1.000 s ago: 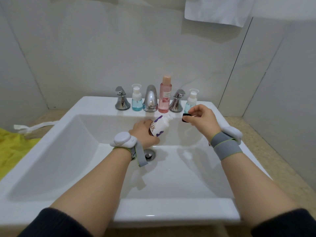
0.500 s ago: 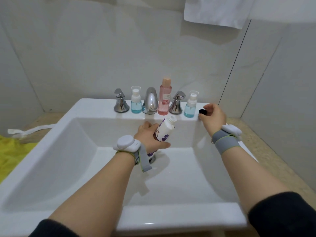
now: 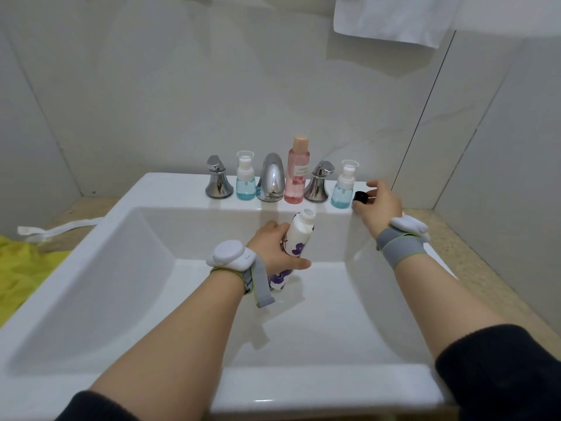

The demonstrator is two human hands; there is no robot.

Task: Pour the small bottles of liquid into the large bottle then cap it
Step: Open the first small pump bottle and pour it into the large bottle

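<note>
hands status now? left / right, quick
Left hand: grips the white flowered bottle, uncapped, over the sink.
Right hand: holds the black cap at the sink ledge.

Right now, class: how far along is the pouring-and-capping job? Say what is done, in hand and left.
Done: the white bottle is uncapped, its neck open. In hand: the left hand grips it over the sink; the right hand holds the black cap at the ledge. Left: both blue bottles and the pink bottle stand closed; nothing poured.
</note>
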